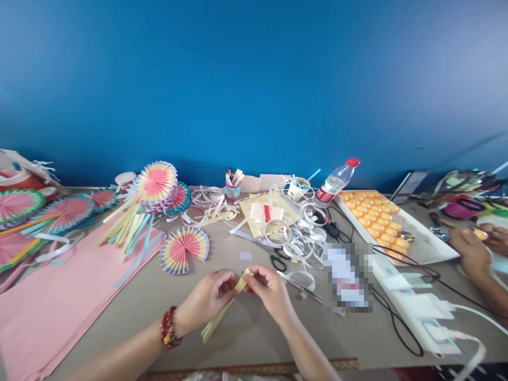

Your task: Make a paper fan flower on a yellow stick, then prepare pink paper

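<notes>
Between both hands is a yellow paper strip (217, 323), folded into a narrow band whose lower end splits into layers. My left hand (210, 297), with a red bead bracelet on its wrist, pinches the band near its upper part. The fingertips of my right hand (266, 290) are closed on its top end. Beyond my left hand lies a pleated paper fan (183, 250) in pink, yellow and lilac, with a gap at its lower edge. Black-handled scissors (280, 259) rest just past my right hand, and a small pale paper piece (245, 255) lies ahead.
Pink paper sheets (59, 296) and finished fans (156, 182) occupy the left. Curled white strips (304, 243) tangle mid-table near a bottle (337, 182). At right are a tray of orange domes (426, 243), a power strip (416, 307) with cables, and another person's hands (472, 251).
</notes>
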`<state>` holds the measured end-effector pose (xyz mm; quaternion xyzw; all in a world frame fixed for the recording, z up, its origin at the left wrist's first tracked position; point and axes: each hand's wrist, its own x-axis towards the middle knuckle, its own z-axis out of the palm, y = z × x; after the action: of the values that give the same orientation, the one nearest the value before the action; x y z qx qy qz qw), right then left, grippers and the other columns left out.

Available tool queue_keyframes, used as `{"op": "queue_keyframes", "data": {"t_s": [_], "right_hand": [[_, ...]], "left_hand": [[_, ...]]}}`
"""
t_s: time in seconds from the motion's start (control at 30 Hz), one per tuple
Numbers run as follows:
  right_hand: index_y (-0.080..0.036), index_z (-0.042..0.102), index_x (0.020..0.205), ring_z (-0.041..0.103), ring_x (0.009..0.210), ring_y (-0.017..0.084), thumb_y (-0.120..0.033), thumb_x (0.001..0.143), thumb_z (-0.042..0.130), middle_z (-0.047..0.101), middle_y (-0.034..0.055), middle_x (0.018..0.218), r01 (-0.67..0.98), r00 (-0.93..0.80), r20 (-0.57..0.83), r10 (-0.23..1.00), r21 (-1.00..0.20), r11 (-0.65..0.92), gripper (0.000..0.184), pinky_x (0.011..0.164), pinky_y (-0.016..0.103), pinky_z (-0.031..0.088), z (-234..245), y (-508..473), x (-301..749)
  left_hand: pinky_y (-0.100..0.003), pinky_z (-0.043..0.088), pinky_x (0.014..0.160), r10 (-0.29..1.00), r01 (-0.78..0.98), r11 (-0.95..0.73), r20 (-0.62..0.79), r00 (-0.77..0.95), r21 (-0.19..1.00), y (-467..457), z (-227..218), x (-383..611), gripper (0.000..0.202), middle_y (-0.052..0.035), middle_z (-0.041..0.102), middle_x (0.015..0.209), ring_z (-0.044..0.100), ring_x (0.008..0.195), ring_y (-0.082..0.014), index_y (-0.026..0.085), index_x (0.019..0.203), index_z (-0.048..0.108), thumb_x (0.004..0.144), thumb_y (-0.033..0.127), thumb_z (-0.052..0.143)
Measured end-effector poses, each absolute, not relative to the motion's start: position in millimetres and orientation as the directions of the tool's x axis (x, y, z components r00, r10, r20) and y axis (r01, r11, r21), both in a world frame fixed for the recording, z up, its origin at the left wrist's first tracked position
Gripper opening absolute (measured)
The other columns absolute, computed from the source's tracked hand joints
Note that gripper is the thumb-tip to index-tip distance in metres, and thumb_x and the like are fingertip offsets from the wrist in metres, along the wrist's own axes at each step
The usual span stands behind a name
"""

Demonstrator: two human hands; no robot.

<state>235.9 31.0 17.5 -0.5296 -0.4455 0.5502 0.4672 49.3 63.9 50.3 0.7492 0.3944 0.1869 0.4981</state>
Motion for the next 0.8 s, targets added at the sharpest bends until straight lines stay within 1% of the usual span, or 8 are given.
{"op": "queue_keyframes", "data": {"t_s": [0.07,0.13,0.23,0.33,0.5,0.6,0.7,0.8], "right_hand": [[-0.018,0.067,0.097,0.065,0.063,0.017,-0.055,0.078,0.071,0.069,0.0033,0.076,-0.065,-0.007,-0.173,0.985,-0.983,-0.173,0.042,0.061,0.028,0.052,14.6,30.8,237.5],[-0.019,0.066,0.105,0.068,0.068,0.019,-0.057,0.078,0.070,0.071,0.0055,0.085,-0.056,-0.003,-0.174,0.985,-0.983,-0.174,0.047,0.065,0.030,0.055,12.6,30.3,239.6],[-0.018,0.066,0.104,0.069,0.068,0.020,-0.058,0.078,0.068,0.071,0.0063,0.086,0.006,0.009,-0.162,0.987,-0.987,-0.162,0.048,0.065,0.031,0.056,9.7,29.1,242.9],[-0.018,0.066,0.104,0.069,0.065,0.019,-0.055,0.081,0.066,0.069,0.0048,0.082,0.082,0.027,-0.142,0.990,-0.986,-0.144,0.044,0.061,0.029,0.055,7.1,27.9,245.6],[-0.020,0.065,0.099,0.067,0.061,0.018,-0.041,0.085,0.062,0.070,0.0031,0.077,0.262,0.037,-0.075,0.997,-0.962,-0.082,0.025,0.061,0.028,0.054,3.8,27.6,249.7],[-0.021,0.066,0.094,0.067,0.064,0.019,-0.033,0.086,0.060,0.071,0.0028,0.074,0.376,0.040,-0.028,0.999,-0.926,-0.041,0.015,0.063,0.028,0.053,2.2,27.8,252.0],[-0.022,0.066,0.092,0.067,0.066,0.019,-0.028,0.086,0.058,0.072,0.0029,0.074,0.483,0.043,0.023,0.999,-0.876,-0.001,0.012,0.062,0.027,0.051,1.5,27.4,252.9],[-0.022,0.067,0.090,0.066,0.067,0.020,-0.024,0.085,0.057,0.071,0.0036,0.077,0.584,0.047,0.082,0.995,-0.811,0.040,0.011,0.063,0.028,0.049,1.4,26.6,251.1]], "left_hand": [[-0.021,0.043,0.066,0.775,0.402,-0.174,-0.127,0.620,0.899,65.2,46.2,47.5,0.013,-0.0018,0.066,0.080,0.059,0.071,-0.0145,0.017,0.088,0.064,0.088,0.027,0.056],[-0.021,0.044,0.066,0.774,0.390,-0.135,-0.148,0.616,0.911,67.4,42.5,45.3,0.014,-0.0016,0.067,0.080,0.060,0.072,-0.0148,0.017,0.089,0.064,0.088,0.028,0.056],[-0.023,0.045,0.069,0.785,0.408,-0.135,-0.154,0.601,0.903,72.5,39.2,41.3,0.016,-0.0024,0.068,0.083,0.061,0.075,-0.0159,0.017,0.088,0.065,0.090,0.029,0.054],[-0.026,0.046,0.075,0.806,0.487,-0.243,-0.106,0.583,0.839,78.4,38.6,37.7,0.020,-0.0036,0.068,0.084,0.062,0.081,-0.0183,0.018,0.086,0.066,0.092,0.027,0.050],[-0.032,0.047,0.086,0.807,0.520,-0.393,0.014,0.590,0.758,82.6,30.2,34.6,0.027,-0.0082,0.067,0.106,0.063,0.096,-0.0215,0.021,0.111,0.062,0.096,0.020,0.039],[-0.033,0.049,0.084,0.770,0.515,-0.517,0.110,0.628,0.683,80.8,20.6,33.3,0.026,-0.0092,0.062,0.107,0.062,0.093,-0.0208,0.020,0.114,0.058,0.096,0.018,0.041],[-0.029,0.050,0.078,0.733,0.535,-0.604,0.150,0.663,0.591,79.3,14.9,33.1,0.021,-0.0074,0.057,0.102,0.061,0.086,-0.0181,0.020,0.106,0.061,0.095,0.017,0.044],[-0.029,0.050,0.076,0.743,0.608,-0.637,0.171,0.647,0.474,79.9,14.3,34.5,0.021,-0.0057,0.056,0.096,0.058,0.084,-0.0182,0.019,0.102,0.063,0.096,0.015,0.042]]}}
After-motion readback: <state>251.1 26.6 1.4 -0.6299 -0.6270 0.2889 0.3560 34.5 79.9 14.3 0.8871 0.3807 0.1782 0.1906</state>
